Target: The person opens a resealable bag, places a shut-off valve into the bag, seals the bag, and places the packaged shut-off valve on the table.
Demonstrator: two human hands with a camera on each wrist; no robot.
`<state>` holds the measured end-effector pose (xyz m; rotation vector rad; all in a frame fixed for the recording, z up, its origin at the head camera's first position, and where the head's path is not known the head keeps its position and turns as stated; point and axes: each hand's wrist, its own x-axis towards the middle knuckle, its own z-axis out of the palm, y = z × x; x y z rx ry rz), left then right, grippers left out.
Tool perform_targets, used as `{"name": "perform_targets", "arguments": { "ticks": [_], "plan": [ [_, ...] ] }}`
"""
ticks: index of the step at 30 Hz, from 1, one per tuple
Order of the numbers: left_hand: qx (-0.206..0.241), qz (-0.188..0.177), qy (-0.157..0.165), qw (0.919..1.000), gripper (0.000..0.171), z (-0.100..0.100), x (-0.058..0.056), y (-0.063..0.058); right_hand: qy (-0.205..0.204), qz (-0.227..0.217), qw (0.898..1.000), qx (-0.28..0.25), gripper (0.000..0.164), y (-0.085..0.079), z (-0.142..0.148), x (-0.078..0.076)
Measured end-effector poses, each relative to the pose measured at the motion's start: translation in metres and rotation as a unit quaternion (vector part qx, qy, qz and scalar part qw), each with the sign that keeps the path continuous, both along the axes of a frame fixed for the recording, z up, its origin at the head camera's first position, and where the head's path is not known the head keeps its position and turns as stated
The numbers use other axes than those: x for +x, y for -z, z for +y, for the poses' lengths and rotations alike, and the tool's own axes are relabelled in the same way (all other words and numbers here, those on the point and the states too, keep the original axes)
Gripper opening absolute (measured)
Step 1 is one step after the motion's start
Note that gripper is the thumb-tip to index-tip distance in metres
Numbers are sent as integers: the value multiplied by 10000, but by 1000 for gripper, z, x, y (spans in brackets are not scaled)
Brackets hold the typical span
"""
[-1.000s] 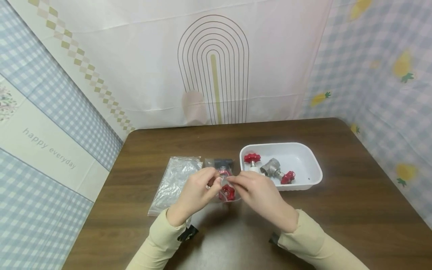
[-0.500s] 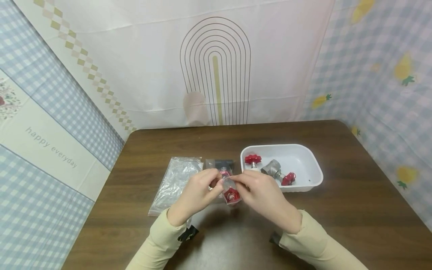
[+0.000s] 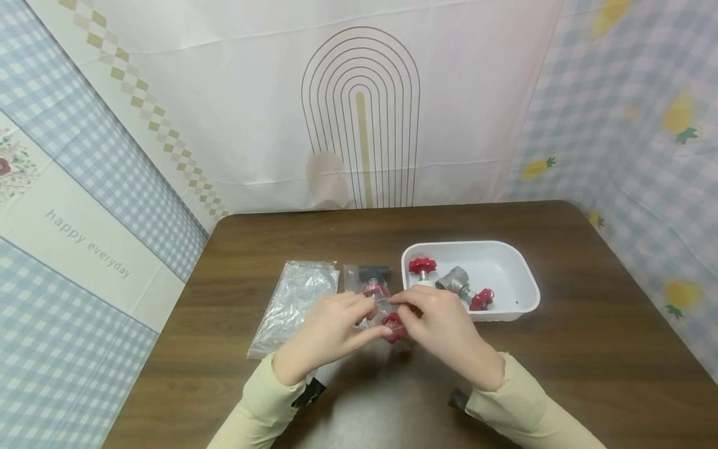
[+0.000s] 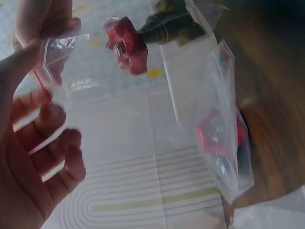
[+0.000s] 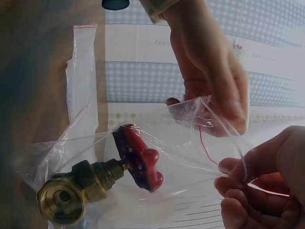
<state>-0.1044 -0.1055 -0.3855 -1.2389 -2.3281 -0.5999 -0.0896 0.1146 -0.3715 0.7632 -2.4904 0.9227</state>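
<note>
A clear zip bag (image 5: 181, 121) hangs between the two hands, with a brass gate valve (image 5: 93, 181) inside it. The valve's red handwheel (image 5: 139, 157) lies towards the bag's mouth. My right hand (image 3: 449, 330) pinches the edge of the mouth between thumb and fingertips, beside the red zip line (image 5: 206, 145). My left hand (image 3: 325, 327) touches the other side of the mouth, its thumb straight and apart from the fingers in the head view. Behind the hands, a second bagged valve (image 3: 374, 273) with a red handwheel lies on the table.
Left of the hands lies a stack of flat clear bags (image 3: 291, 302). At the right, a white tray (image 3: 527, 293) holds a grey metal valve (image 3: 453, 280) and a white-bodied one, both with red handwheels. Patterned cloth (image 3: 252, 112) hangs behind the brown table (image 3: 566, 299).
My left thumb has moved away from its fingertips, down and right towards the handwheel. The bagged valve has shifted slightly right. My right hand keeps its pinch on the bag.
</note>
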Motion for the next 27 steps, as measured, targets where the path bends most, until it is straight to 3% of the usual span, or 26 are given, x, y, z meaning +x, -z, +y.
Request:
{"name": "perform_targets", "arguments": {
  "ticks": [8, 18, 22, 27],
  "plan": [
    [-1, 150, 267, 9995, 7, -4, -3, 6, 279, 54, 9994, -211, 14, 8, 5, -3],
    [110, 1, 206, 9997, 7, -5, -8, 3, 558, -537, 9969, 125, 17, 16, 10, -4],
    [31, -11, 260, 9997, 7, -5, -9, 6, 495, -656, 9965, 122, 17, 19, 13, -4],
    [60, -103, 295, 9995, 7, -6, -11, 9, -93, -73, 9996, -259, 16, 22, 20, -7]
  ]
}}
